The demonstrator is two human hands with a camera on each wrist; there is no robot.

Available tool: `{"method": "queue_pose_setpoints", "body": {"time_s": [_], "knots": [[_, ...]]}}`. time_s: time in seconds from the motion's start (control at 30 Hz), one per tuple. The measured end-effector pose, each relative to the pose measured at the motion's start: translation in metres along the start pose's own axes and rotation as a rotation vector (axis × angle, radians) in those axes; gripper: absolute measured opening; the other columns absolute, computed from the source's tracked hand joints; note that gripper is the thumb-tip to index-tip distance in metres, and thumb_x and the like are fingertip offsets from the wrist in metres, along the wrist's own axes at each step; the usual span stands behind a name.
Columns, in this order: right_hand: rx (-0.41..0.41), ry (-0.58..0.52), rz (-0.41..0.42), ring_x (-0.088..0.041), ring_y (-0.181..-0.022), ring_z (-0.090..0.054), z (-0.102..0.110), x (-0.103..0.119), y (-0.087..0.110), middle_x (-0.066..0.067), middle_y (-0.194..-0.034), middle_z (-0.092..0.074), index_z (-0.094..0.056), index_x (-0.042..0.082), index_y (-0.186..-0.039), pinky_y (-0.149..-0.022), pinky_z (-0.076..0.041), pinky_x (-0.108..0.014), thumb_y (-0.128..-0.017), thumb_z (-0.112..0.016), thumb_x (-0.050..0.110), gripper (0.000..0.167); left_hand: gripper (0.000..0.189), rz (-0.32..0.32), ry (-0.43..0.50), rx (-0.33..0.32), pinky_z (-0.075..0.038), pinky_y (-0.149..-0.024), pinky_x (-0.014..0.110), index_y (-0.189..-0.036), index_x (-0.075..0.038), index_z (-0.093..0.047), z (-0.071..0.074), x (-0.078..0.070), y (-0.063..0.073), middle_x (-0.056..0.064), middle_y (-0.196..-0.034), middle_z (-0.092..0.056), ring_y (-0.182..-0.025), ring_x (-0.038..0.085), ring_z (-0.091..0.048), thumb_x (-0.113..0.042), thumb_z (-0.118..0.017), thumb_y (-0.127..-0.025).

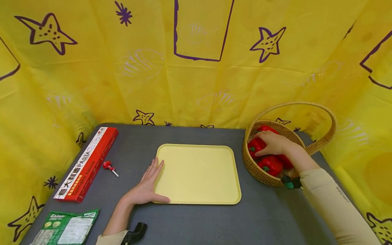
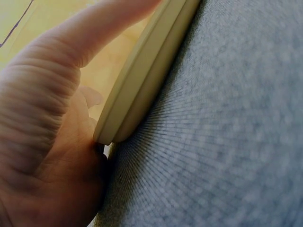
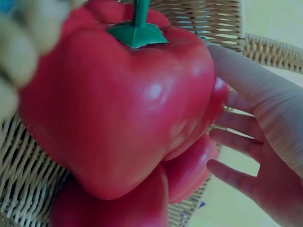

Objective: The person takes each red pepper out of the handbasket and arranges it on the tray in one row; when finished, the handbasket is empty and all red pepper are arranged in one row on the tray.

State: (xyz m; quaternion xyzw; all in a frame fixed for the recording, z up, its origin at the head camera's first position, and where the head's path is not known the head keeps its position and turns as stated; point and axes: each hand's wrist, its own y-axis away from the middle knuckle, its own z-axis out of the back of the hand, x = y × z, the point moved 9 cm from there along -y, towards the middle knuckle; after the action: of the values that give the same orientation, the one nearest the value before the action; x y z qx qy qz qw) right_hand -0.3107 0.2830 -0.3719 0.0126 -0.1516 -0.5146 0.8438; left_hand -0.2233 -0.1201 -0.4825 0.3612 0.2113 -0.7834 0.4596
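A pale yellow tray [image 1: 197, 173] lies flat on the grey table. My left hand [image 1: 147, 189] rests at its left side, fingers stretched along the left rim and thumb along the near edge. In the left wrist view, the thumb [image 2: 104, 30] extends over the tray's rim [image 2: 142, 75]. My right hand [image 1: 274, 143] reaches into a wicker basket [image 1: 260, 175] of red bell peppers. Its spread thumb and fingers are beside one bell pepper [image 1: 256, 146]. Another large bell pepper [image 3: 128, 99] with a green stem fills the right wrist view, partly hiding the right hand [image 3: 270, 127].
On the left lie a red-and-white pasta box [image 1: 87, 165], a red lollipop [image 1: 108, 165] with a white stick, and a green packet [image 1: 68, 226]. The basket's tall handle [image 1: 329, 132] arches over its far right side. Yellow patterned cloth [image 1: 190, 85] surrounds the table [image 1: 214, 224].
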Motion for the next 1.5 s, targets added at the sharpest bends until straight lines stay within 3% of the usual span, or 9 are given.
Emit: {"method": "queue_pose_setpoints", "body": {"time_s": [0.27,0.43,0.6,0.8,0.97,1.2,1.5], "knots": [[0.061,0.016,0.011,-0.051,-0.130,-0.035,-0.011,-0.005,-0.003,-0.029,-0.137,-0.048,-0.047,-0.003,-0.139,-0.101,-0.035,-0.063,-0.076,-0.083,0.030,0.080,0.135,0.005,0.015,0.008,0.000,-0.109,0.067,-0.156,-0.004,-0.003,-0.001,-0.003,-0.001,0.019,-0.160,0.015,-0.145,0.039,0.014,-0.046,-0.090,-0.062],[0.044,0.031,0.027,-0.050,-0.127,-0.038,-0.010,-0.004,-0.001,-0.026,-0.132,-0.053,-0.052,-0.001,-0.135,-0.099,-0.037,-0.062,-0.075,-0.084,0.028,0.075,0.138,0.068,0.015,0.017,-0.003,-0.108,0.069,-0.156,-0.005,0.002,-0.001,0.001,0.004,0.018,-0.159,0.019,-0.144,0.046,0.010,-0.049,-0.089,-0.062],[-0.002,0.013,0.001,-0.043,-0.121,-0.045,-0.004,-0.008,0.004,-0.019,-0.125,-0.058,-0.055,0.000,-0.129,-0.096,-0.042,-0.058,-0.074,-0.084,0.034,0.071,0.142,0.124,0.016,0.016,-0.001,-0.110,0.065,-0.154,-0.001,0.008,0.000,0.006,0.009,0.017,-0.160,0.019,-0.145,0.042,0.010,-0.051,-0.088,-0.062],[-0.087,-0.009,-0.043,-0.039,-0.114,-0.051,0.004,-0.015,0.013,-0.020,-0.123,-0.058,-0.055,-0.001,-0.127,-0.092,-0.046,-0.056,-0.075,-0.084,0.039,0.072,0.142,0.123,0.024,0.012,-0.001,-0.111,0.065,-0.154,-0.001,0.008,0.000,0.008,0.009,0.016,-0.160,0.017,-0.145,0.042,0.011,-0.051,-0.088,-0.062],[-0.160,-0.073,-0.065,-0.040,-0.115,-0.052,0.009,-0.018,0.023,-0.022,-0.124,-0.058,-0.053,-0.001,-0.129,-0.096,-0.043,-0.058,-0.075,-0.083,0.043,0.076,0.141,0.120,0.043,0.013,-0.002,-0.109,0.067,-0.154,-0.003,0.007,0.000,0.009,0.009,0.014,-0.161,0.017,-0.144,0.044,0.011,-0.051,-0.088,-0.063],[-0.203,-0.089,-0.075,-0.040,-0.119,-0.050,0.010,-0.016,0.034,-0.022,-0.132,-0.055,-0.049,0.001,-0.137,-0.099,-0.040,-0.059,-0.078,-0.077,0.053,0.083,0.139,0.096,0.053,0.011,-0.002,-0.109,0.067,-0.155,-0.002,0.005,0.000,0.006,0.010,0.014,-0.161,0.017,-0.143,0.045,0.011,-0.048,-0.089,-0.063],[-0.284,-0.176,-0.120,-0.040,-0.109,-0.057,0.017,-0.014,0.049,-0.022,-0.124,-0.059,-0.048,0.003,-0.136,-0.089,-0.047,-0.058,-0.080,-0.077,0.049,0.079,0.138,0.080,0.055,0.012,-0.001,-0.108,0.067,-0.155,-0.002,0.005,0.001,0.004,0.010,0.014,-0.161,0.017,-0.142,0.045,0.012,-0.045,-0.089,-0.064]]}}
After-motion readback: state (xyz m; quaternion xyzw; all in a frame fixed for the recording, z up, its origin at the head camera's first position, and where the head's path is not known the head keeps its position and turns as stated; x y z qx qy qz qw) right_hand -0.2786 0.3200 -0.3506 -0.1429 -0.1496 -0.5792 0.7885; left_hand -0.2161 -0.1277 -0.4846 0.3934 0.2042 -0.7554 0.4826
